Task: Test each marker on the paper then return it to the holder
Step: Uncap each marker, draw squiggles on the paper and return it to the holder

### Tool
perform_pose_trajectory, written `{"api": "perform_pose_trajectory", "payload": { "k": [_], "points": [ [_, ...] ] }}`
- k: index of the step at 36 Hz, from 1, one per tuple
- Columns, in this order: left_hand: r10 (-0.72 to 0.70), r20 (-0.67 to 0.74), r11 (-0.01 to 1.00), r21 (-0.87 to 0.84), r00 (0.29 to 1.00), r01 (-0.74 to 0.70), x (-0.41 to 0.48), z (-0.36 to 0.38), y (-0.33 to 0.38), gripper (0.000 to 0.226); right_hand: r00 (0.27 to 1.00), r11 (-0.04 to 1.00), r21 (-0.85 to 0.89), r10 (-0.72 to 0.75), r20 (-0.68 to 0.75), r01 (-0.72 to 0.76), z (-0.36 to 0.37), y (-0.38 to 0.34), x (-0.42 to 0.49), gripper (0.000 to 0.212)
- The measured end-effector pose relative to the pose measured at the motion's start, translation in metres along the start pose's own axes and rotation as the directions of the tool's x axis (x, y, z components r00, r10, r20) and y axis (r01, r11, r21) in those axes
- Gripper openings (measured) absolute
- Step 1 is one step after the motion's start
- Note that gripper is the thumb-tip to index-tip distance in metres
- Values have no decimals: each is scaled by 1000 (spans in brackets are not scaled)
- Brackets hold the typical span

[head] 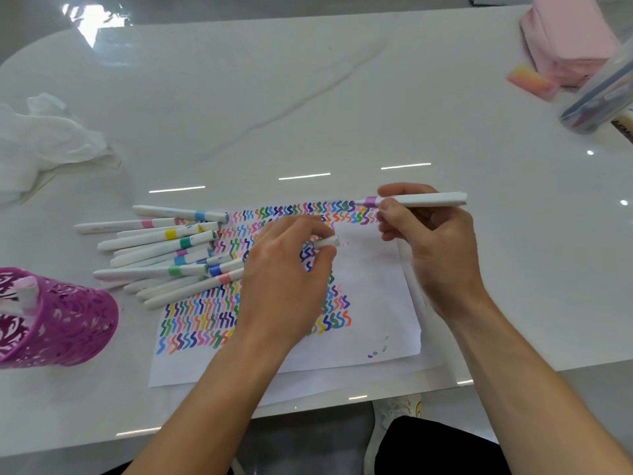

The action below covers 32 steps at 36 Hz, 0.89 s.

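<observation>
Seen from my head: my right hand (428,241) grips the purple-banded marker (411,199) near its band, barrel lying almost level and pointing away to my right. Its bare tip sits at the right end of the top row of squiggles on the paper (370,303). My left hand (287,269) pinches the white cap (327,241) between thumb and fingertips, just inside my right hand.

I judge I'm about to make this marker's test stroke. To do it well I should tilt the barrel up so the tip meets the paper squarely. My left wrist should press the sheet flat, and the cap should stay ready for closing.

The top row is nearly at the paper's right edge, close under my right fingers, so the blank patch between my hands gives better room.

The pile of markers (164,255) lies just beyond my left hand's outer side. The purple holder (68,320) stands farther out that way, well apart. I should lift the marker over the pile to reach it.
</observation>
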<state>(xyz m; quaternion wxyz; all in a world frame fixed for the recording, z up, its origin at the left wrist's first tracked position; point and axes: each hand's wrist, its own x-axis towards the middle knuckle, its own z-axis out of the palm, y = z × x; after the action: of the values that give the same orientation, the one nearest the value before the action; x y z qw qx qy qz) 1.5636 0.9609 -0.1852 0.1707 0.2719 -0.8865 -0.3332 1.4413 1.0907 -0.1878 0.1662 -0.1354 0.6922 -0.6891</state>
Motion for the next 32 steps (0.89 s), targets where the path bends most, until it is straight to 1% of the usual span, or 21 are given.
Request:
{"api": "perform_pose_trajectory", "payload": {
  "k": [3,5,7,10,14,19,24,26,29,32],
  "points": [
    [-101,-19,980,-172,995,96,0,-6,-2,9,998,998,61,27,53,-30,9,-5,-5,18],
    [-177,10,934,-313,984,171,-1,-12,-4,11,996,994,98,32,86,-40,14,-9,-8,23],
    [-232,55,882,-410,971,234,-3,-17,-6,13,994,991,123,34,108,-47,17,-13,-11,25],
    [-292,89,809,-508,952,295,-4,-21,-11,15,989,986,159,20,143,-43,21,-17,-14,19],
    [-325,98,694,-651,940,308,-5,-25,-12,9,985,988,154,-1,173,-26,25,-19,-16,11],
    [-309,124,645,-701,943,303,-5,-26,-13,12,979,992,123,-9,203,-16,29,-19,-18,12],
    [-245,148,667,-692,958,277,-6,-27,-13,20,978,1000,29,-5,209,-1,31,-17,-19,12],
    [-232,162,652,-706,959,277,-6,-27,-12,21,976,1000,-4,-13,219,14,32,-16,-19,11],
    [-219,178,655,-702,959,280,-6,-27,-12,21,974,1000,-10,-18,226,21,32,-16,-19,11],
    [-204,190,663,-695,960,278,-6,-28,-12,20,976,1000,26,-23,216,17,30,-17,-18,9]
  ]
}}
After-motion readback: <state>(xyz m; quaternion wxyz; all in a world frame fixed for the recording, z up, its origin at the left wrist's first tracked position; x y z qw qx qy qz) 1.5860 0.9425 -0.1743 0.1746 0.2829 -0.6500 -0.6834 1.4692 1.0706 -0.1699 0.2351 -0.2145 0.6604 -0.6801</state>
